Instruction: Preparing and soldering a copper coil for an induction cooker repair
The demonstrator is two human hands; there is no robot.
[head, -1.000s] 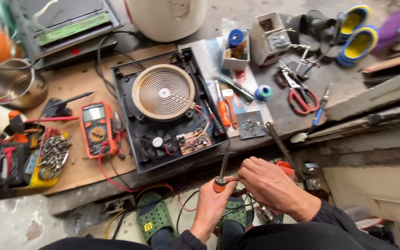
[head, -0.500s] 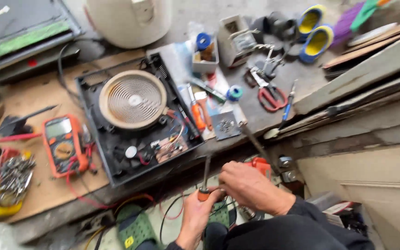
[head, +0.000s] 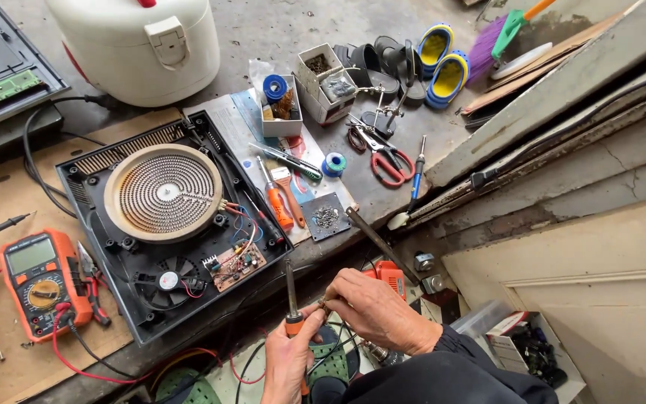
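The left hand [head: 287, 363] is closed around the orange handle of a soldering iron [head: 291, 299], tip pointing up toward the opened cooker [head: 166, 224]. The right hand [head: 371, 308] pinches something too small to make out, right beside the iron's handle. An orange meter [head: 39, 280] lies left of the cooker, red scissors [head: 389, 163] beyond.

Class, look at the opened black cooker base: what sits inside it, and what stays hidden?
Inside the cooker base sit a round coil, a fan and a small circuit board with coloured wires. Whatever lies under the coil is covered and cannot be seen.
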